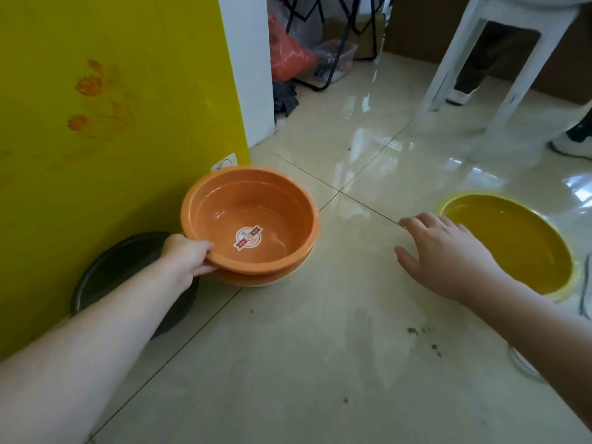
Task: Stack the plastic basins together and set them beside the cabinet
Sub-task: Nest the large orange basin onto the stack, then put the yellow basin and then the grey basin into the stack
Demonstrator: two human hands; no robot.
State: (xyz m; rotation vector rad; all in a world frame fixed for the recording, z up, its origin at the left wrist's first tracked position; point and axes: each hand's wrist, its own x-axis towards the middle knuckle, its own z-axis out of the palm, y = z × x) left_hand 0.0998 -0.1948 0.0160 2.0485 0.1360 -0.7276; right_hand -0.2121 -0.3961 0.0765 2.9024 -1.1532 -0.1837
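Note:
An orange plastic basin with a round sticker inside sits nested on top of another basin on the tiled floor, right beside the yellow cabinet. My left hand grips the orange basin's near-left rim. A yellow basin stands on the floor to the right. My right hand hovers with fingers spread just left of the yellow basin, holding nothing.
A black round basin lies on the floor against the cabinet, partly under my left arm. White stool legs and a person's shoes are at the back right. Bags and a clear box crowd the back. Dirt specks mark the floor.

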